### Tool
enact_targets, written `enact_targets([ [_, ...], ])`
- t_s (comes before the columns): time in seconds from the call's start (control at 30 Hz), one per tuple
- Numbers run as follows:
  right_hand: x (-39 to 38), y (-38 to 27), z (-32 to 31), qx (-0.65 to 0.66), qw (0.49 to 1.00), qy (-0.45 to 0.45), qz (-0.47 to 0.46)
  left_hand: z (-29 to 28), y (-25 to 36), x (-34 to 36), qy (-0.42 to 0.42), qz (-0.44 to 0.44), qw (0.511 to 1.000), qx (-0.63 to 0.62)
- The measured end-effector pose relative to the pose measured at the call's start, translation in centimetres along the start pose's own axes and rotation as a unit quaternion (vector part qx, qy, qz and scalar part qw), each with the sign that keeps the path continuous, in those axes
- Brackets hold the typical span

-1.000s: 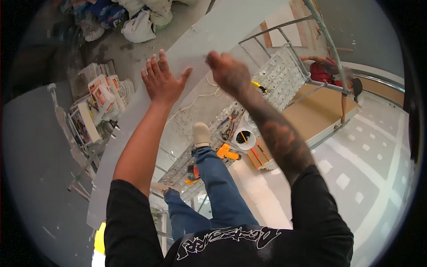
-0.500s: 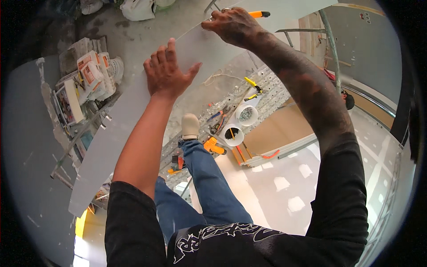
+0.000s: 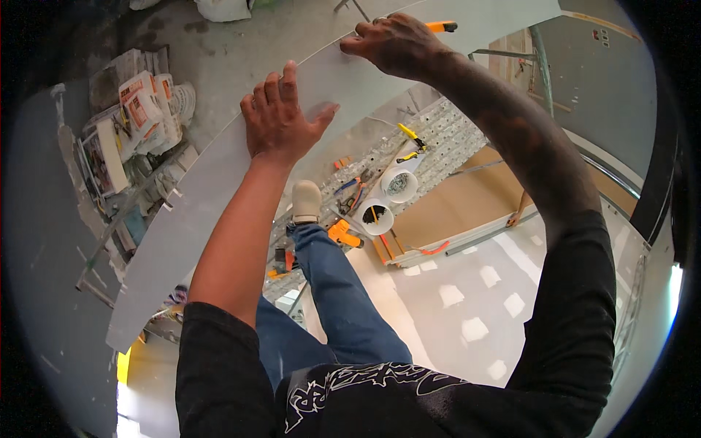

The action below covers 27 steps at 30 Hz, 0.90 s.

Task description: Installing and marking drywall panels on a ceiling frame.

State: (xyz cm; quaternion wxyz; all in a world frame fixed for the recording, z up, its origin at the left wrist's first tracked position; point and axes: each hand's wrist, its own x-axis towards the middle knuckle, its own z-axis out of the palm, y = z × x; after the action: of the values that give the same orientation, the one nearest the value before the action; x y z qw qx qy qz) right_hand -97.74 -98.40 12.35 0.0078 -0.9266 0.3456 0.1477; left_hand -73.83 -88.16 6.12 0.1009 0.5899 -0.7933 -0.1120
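Observation:
A long grey board (image 3: pixel 168 233) runs diagonally in front of me. My left hand (image 3: pixel 283 120) lies on it with fingers spread. My right hand (image 3: pixel 391 45) is closed on an orange-handled utility knife (image 3: pixel 440 27) at the board's far edge, beyond my left hand; the blade is hidden. Below them, a perforated metal plank (image 3: pixel 445 131) bears a white bucket of metal bits (image 3: pixel 399 186), a white bucket of dark bits (image 3: pixel 374 215), yellow snips (image 3: pixel 409 133), pliers and an orange power tool (image 3: pixel 343 233). My beige-booted foot (image 3: pixel 307 201) is beside them.
Stacked bags (image 3: pixel 139 109) and supplies sit lower left, near scaffold tubes (image 3: pixel 98 285). More tubes (image 3: pixel 540 66) stand right of the plank. Tan sheets (image 3: pixel 438 212) lie beyond, with part of another person's arm (image 3: pixel 522 204) beside them. A patched grey surface (image 3: pixel 460 306) shows at lower right.
My right hand has moved up and right to the board's edge, where the knife now shows in it. My left hand stays on the board. The other person is now mostly hidden behind my right arm.

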Motion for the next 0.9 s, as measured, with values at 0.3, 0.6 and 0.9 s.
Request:
enact_targets([
  [0.3, -0.7, 1.7, -0.3, 0.024, 1.0, 0.015, 0.009, -0.2, -0.1, 0.1, 0.004, -0.001, 1.0, -0.02],
  [0.6, -2.1, 3.9, 0.5, 0.0, 0.999, -0.038, 0.013, 0.0, -0.2, 0.0, 0.004, 0.004, 1.0, -0.001],
  [0.9, -1.7, 4.0, 1.2, -0.011, 1.0, -0.005, -0.019, 0.1, -0.1, 0.1, 0.007, 0.011, 1.0, 0.026],
])
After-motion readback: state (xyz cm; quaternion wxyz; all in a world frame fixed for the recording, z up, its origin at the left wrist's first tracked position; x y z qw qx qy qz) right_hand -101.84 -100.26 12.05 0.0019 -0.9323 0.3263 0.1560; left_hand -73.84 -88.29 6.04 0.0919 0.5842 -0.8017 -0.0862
